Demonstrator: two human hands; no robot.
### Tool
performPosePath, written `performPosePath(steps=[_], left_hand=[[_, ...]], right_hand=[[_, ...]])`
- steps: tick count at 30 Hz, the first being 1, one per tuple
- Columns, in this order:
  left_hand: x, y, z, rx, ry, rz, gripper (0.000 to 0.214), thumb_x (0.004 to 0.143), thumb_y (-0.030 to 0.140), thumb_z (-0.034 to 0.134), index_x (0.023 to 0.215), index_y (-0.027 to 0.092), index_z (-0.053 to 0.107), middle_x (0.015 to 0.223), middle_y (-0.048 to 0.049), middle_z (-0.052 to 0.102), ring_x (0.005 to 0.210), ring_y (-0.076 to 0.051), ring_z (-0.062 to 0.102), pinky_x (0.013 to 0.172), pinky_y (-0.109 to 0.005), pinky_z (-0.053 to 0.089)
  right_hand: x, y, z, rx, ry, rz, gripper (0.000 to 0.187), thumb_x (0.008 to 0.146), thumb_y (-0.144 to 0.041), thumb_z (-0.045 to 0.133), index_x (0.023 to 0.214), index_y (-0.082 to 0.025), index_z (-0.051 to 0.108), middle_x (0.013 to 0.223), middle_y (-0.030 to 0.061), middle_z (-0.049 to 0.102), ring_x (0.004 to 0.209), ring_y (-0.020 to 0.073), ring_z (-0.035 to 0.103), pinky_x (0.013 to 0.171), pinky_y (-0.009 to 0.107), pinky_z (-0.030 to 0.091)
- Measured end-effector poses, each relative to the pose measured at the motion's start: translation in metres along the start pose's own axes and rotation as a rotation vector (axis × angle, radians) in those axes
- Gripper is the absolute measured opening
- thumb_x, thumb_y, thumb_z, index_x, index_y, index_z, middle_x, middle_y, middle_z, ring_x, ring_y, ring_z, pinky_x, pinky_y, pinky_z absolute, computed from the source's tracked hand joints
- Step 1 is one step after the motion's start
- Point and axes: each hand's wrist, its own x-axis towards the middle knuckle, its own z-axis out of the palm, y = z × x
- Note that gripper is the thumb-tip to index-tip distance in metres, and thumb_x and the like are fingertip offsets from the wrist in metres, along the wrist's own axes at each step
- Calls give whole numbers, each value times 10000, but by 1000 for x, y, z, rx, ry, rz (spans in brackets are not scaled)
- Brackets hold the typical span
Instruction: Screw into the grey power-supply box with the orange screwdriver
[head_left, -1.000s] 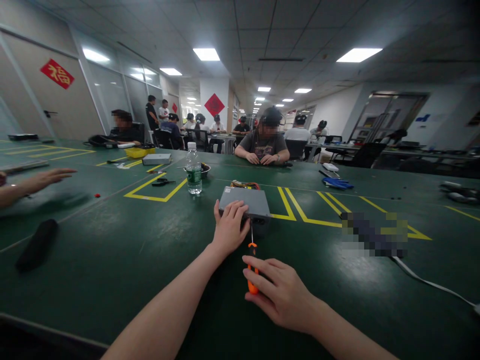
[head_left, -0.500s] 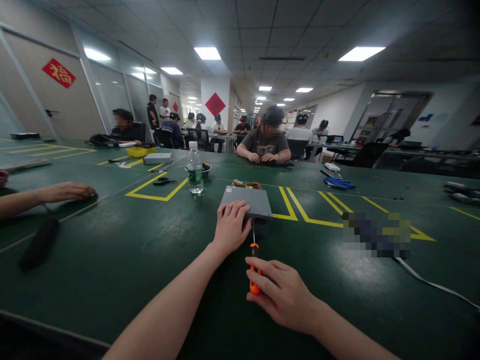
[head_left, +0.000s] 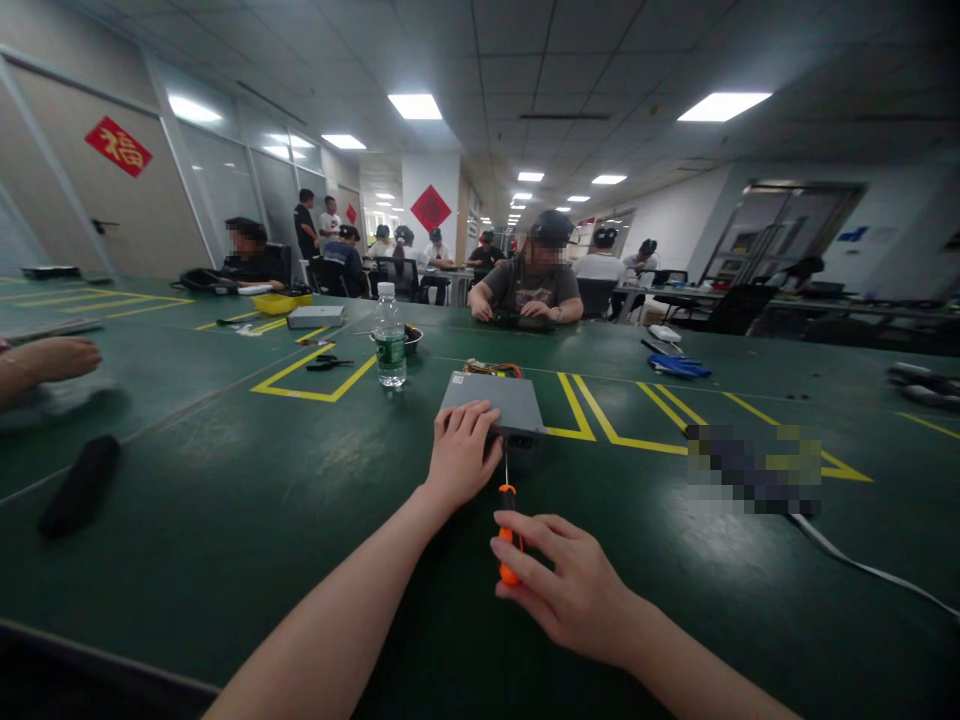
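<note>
A grey computer power supply unit (head_left: 504,400) lies on the green table, its cable bundle (head_left: 491,370) at the far side and a socket on the near face. My left hand (head_left: 463,455) grips its near left corner, fingers over the top and thumb at the front face. In my right hand (head_left: 566,575) is a screwdriver (head_left: 508,535) with an orange and black handle, held between thumb and fingers. The shaft points away from me to the unit's near face; the tip is too small to make out.
Left of the unit stand a water bottle (head_left: 390,340) and a metal bowl (head_left: 411,338). Pliers (head_left: 330,363) lie further left, a black object (head_left: 81,485) at near left. Blue gloves (head_left: 679,367) lie on the right. A co-worker (head_left: 525,275) sits opposite; another person's hand (head_left: 60,357) is at left.
The screwdriver's handle has turned a little in my right hand, showing more black. My left hand and the unit stay put. The neighbour's hand on the left has drawn back leftward.
</note>
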Motion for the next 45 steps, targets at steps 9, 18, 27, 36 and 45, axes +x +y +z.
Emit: performPosePath(steps=[9, 18, 27, 36, 45], left_hand=[[0, 0, 0, 1, 7, -4, 309, 834, 276, 510, 1140, 243, 529, 1236, -43, 558, 1191, -214, 441, 1032, -413, 261], [1, 1, 0, -2, 5, -6, 299, 846, 286, 492, 1139, 239, 530, 1240, -49, 556, 1190, -217, 442, 1021, -414, 266], [0, 1, 0, -13, -4, -11, 315, 838, 278, 503, 1150, 241, 528, 1241, -54, 556, 1190, -223, 442, 1022, -424, 263], [0, 1, 0, -9, -1, -8, 301, 847, 290, 490, 1141, 236, 524, 1245, -49, 553, 1194, -218, 438, 1019, -410, 263], [0, 0, 0, -8, -5, -7, 299, 846, 286, 492, 1139, 235, 525, 1246, -52, 552, 1195, -220, 437, 1025, -412, 255]], right_hand=[[-4, 0, 5, 87, -59, 57, 244, 896, -300, 468, 1068, -131, 501, 1101, 169, 591, 984, 226, 594, 807, 366, 516], [-5, -1, 7, 66, -17, 17, 219, 917, -300, 470, 1038, -126, 527, 1091, 166, 619, 942, 202, 626, 771, 311, 529], [-3, -2, 2, 41, -146, 42, 317, 888, -240, 475, 1192, -153, 477, 1178, 173, 562, 1024, 228, 595, 804, 348, 524], [-7, 1, 8, 79, 29, 31, 206, 927, -305, 449, 1038, -136, 485, 1096, 180, 610, 958, 200, 627, 767, 303, 538], [-3, -1, 5, 21, -49, 14, 224, 917, -272, 456, 1085, -142, 526, 1127, 177, 594, 946, 224, 625, 758, 332, 539]])
